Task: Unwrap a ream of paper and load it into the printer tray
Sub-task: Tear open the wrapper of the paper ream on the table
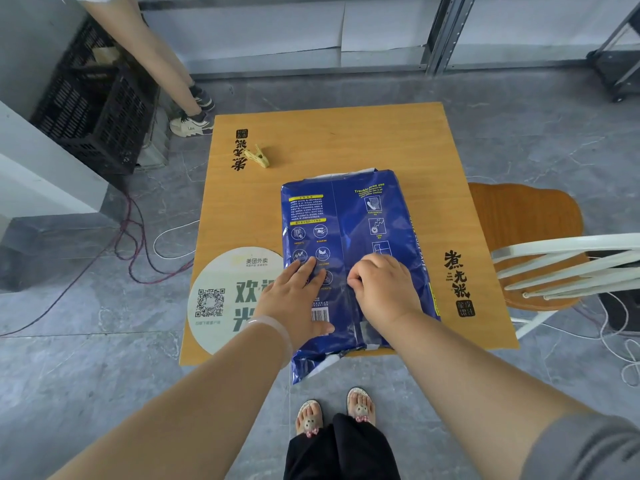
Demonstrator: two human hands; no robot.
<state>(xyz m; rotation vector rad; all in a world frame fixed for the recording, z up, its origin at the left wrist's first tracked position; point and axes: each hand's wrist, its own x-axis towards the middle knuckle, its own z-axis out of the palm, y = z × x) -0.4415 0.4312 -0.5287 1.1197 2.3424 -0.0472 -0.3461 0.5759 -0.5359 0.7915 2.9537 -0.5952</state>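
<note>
A ream of paper in a glossy blue wrapper (360,216) lies flat on the wooden table (329,140), its near end hanging over the front edge. The wrapper looks torn at the near end, with white showing. My left hand (298,299) rests flat on the wrapper's left half, fingers spread. My right hand (381,285) is curled, its fingertips pinching the wrapper's centre seam. No printer is in view.
A yellow clothes peg (258,155) lies at the table's far left. A round printed card (225,299) sits left of the ream. A wooden chair (533,237) stands to the right. Another person's legs (166,57) and a black crate (93,102) are at the far left; cables trail on the floor.
</note>
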